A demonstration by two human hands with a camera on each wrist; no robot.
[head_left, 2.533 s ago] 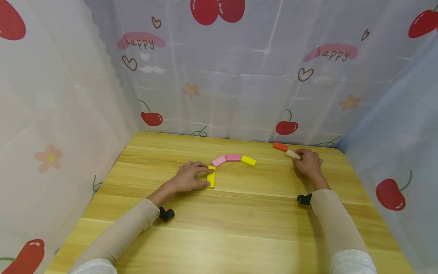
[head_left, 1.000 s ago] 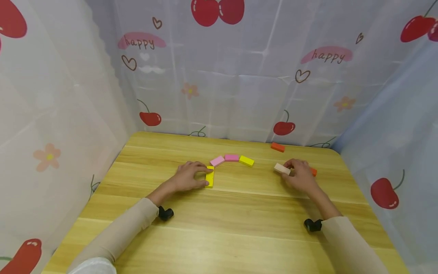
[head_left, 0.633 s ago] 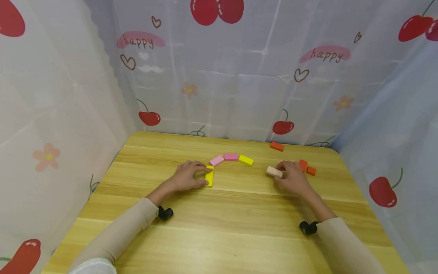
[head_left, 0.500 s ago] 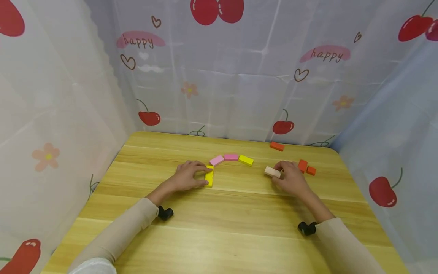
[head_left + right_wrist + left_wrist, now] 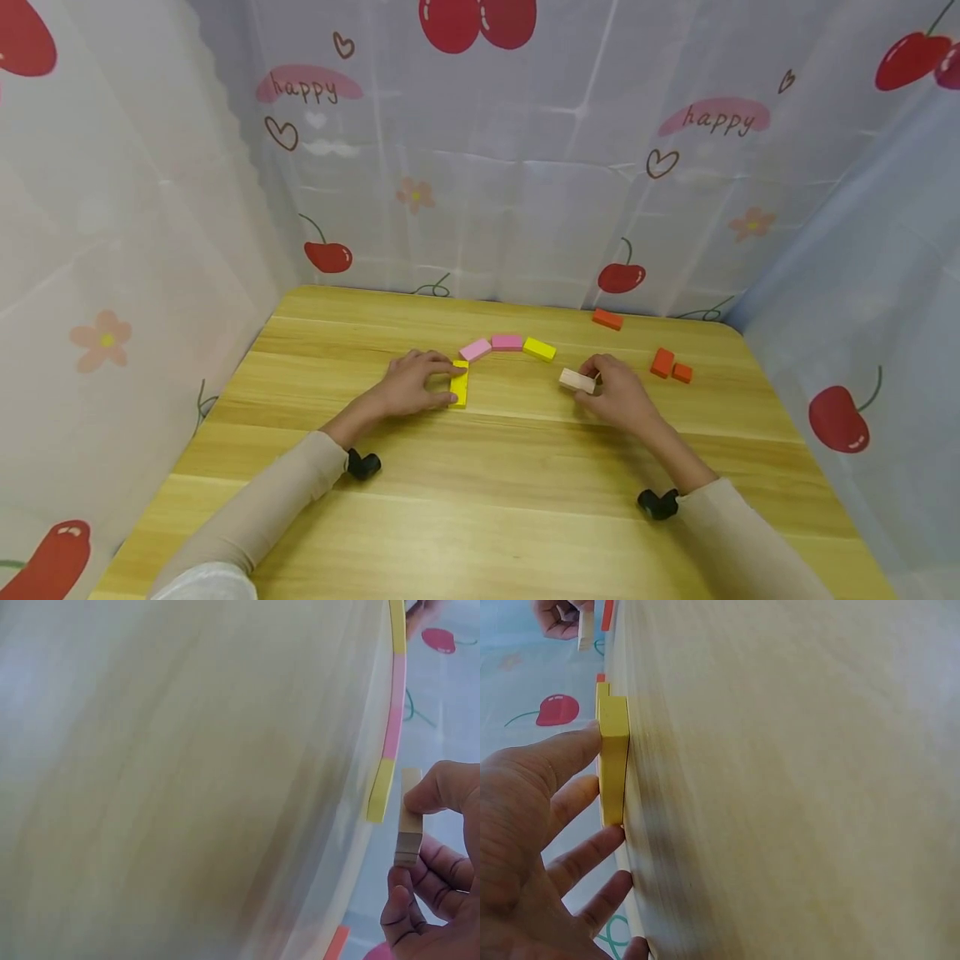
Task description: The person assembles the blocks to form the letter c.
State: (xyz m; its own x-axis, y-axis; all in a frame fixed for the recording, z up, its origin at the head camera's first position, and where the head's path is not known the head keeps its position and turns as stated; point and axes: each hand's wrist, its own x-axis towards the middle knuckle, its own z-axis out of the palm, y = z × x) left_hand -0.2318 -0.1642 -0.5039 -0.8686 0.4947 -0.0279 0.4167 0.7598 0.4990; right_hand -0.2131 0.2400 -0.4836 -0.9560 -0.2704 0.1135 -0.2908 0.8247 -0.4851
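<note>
My left hand (image 5: 408,386) pinches a yellow block (image 5: 459,390) lying on the table, index finger at its far end and thumb at its near end. From that far end, a light pink block (image 5: 475,350), a darker pink block (image 5: 507,342) and a second yellow block (image 5: 540,349) form a curved row. Between thumb and fingers, my right hand (image 5: 618,396) holds a plain wooden block (image 5: 576,381), right of the row and apart from it. In the right wrist view, the wooden block (image 5: 409,817) is seen end-on, raised off the tabletop.
An orange-red block (image 5: 607,319) lies at the back edge of the wooden table (image 5: 480,500). Two more, an orange-red block (image 5: 662,363) and a smaller-looking one (image 5: 682,373), lie right of my right hand. A cherry-print curtain (image 5: 510,208) encloses the table's back and sides.
My right hand has picked up the wooden block beside the back orange-red block and carried it left and nearer, uncovering two orange-red blocks. My left hand stays on the yellow block.
</note>
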